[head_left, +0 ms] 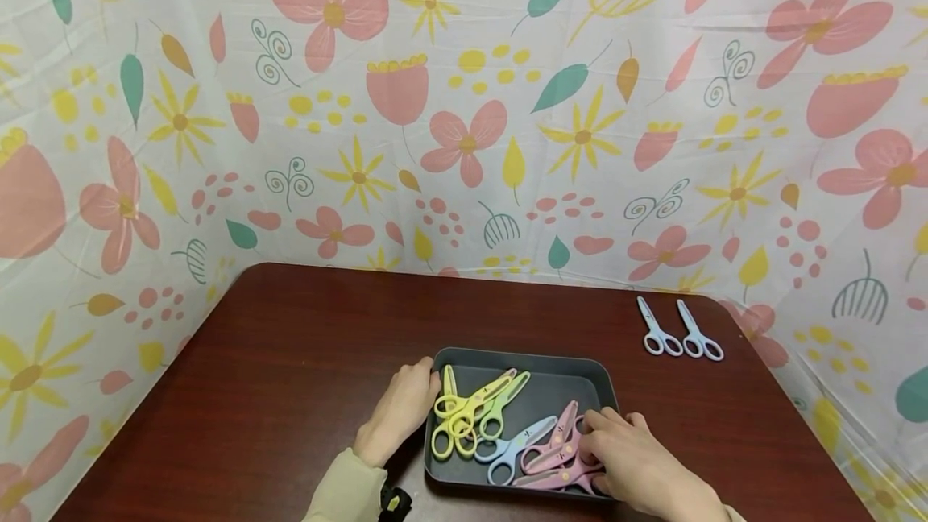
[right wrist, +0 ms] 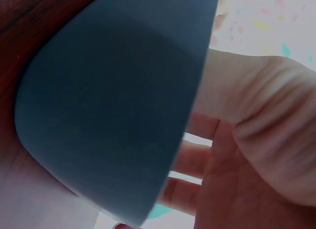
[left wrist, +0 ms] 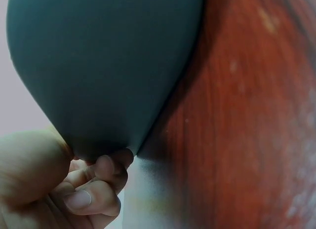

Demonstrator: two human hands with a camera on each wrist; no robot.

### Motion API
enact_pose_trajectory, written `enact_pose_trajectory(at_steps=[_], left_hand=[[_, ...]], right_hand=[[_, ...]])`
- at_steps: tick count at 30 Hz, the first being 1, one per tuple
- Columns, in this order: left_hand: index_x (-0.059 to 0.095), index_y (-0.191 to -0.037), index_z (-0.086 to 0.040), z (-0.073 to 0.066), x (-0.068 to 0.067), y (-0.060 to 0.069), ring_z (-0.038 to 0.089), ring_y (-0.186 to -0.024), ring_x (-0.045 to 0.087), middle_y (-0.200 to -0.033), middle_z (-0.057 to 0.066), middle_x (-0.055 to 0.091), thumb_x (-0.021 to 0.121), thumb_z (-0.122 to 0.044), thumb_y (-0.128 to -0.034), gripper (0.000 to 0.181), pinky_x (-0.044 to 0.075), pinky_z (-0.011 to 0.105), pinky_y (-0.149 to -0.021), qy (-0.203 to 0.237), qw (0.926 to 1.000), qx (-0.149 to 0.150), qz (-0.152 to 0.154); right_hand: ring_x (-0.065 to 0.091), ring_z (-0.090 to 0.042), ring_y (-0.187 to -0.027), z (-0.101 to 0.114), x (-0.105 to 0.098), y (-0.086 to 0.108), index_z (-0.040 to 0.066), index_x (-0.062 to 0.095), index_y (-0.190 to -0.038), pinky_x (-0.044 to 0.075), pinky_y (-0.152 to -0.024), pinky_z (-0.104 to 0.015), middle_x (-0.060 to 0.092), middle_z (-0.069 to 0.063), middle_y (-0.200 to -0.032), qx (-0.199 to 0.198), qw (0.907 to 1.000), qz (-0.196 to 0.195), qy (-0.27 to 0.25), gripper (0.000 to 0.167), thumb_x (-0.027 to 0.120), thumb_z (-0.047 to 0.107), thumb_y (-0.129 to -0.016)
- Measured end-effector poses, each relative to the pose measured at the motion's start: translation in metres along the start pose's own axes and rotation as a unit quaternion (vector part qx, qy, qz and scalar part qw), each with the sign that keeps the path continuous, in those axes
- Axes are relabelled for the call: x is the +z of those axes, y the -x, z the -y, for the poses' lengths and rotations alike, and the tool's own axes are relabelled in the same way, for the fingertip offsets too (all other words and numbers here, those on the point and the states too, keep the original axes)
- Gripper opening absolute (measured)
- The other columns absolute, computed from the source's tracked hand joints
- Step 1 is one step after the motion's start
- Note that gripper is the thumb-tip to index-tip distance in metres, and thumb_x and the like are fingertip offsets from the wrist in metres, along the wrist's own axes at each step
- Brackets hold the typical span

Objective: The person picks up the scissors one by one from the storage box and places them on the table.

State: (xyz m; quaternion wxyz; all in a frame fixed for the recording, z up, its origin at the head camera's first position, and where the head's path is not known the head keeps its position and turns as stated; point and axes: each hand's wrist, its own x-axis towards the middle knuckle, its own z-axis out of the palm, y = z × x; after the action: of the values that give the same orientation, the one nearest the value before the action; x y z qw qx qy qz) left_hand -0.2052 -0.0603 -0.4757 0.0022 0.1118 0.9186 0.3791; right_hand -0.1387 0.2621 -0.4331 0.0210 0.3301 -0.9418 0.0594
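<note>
A dark grey tray point(head_left: 536, 358) holds several pairs of plastic scissors. At its left lie yellow scissors point(head_left: 484, 395) with green scissors point(head_left: 492, 424) beside them. Blue scissors point(head_left: 511, 445) sit near the front middle, and pink scissors point(head_left: 554, 480) are bunched at the right. My left hand point(head_left: 406, 401) grips the tray's left rim; curled fingers point(left wrist: 101, 187) show at its wall in the left wrist view. My right hand point(head_left: 634, 457) reaches over the right rim and touches the pink scissors. In the right wrist view, the tray wall point(right wrist: 108, 105) hides its fingertips.
Two pairs of light blue scissors point(head_left: 658, 340) lie side by side on the brown table point(head_left: 326, 329) at the back right. A floral cloth point(head_left: 464, 208) hangs behind the table. A black strap-like item point(head_left: 395, 502) is at the left wrist.
</note>
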Motion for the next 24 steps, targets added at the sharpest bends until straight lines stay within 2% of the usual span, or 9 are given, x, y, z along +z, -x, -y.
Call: enact_pose_trajectory(at_steps=[9, 18, 24], left_hand=[[0.058, -0.115, 0.007, 0.000, 0.001, 0.000, 0.011, -0.039, 0.033, -0.053, 0.003, 0.042, 0.048, -0.009, -0.1014, 0.023, 0.028, 0.025, -0.038, -0.005, 1.0000, 0.003, 0.000], [0.058, -0.111, 0.005, 0.002, 0.003, 0.000, 0.010, -0.039, 0.034, -0.054, 0.003, 0.042, 0.047, -0.010, -0.1015, 0.021, 0.029, 0.024, -0.038, -0.005, 1.0000, 0.004, -0.001], [0.059, -0.110, 0.005, 0.001, 0.002, -0.001, 0.011, -0.039, 0.035, -0.054, 0.003, 0.042, 0.048, -0.009, -0.1010, 0.020, 0.030, 0.025, -0.039, -0.007, 1.0000, 0.003, -0.006]], right_hand=[[0.038, -0.005, -0.076, -0.003, -0.001, -0.002, 0.035, 0.050, -0.060, 0.026, -0.067, -0.039, 0.038, 0.018, -0.078, -0.020, 0.9998, -0.002, -0.006, 0.042, 0.083, 0.009, -0.057], [0.037, -0.001, -0.073, -0.002, -0.012, -0.001, 0.034, 0.050, -0.061, 0.034, -0.076, -0.048, 0.035, 0.019, -0.077, -0.061, 0.9952, -0.075, 0.013, 0.041, 0.077, 0.005, -0.052], [0.043, -0.002, -0.075, -0.003, -0.024, 0.001, 0.032, 0.057, -0.065, 0.035, -0.078, -0.052, 0.043, 0.018, -0.083, -0.073, 0.9926, -0.096, 0.016, 0.036, 0.080, 0.007, -0.052]])
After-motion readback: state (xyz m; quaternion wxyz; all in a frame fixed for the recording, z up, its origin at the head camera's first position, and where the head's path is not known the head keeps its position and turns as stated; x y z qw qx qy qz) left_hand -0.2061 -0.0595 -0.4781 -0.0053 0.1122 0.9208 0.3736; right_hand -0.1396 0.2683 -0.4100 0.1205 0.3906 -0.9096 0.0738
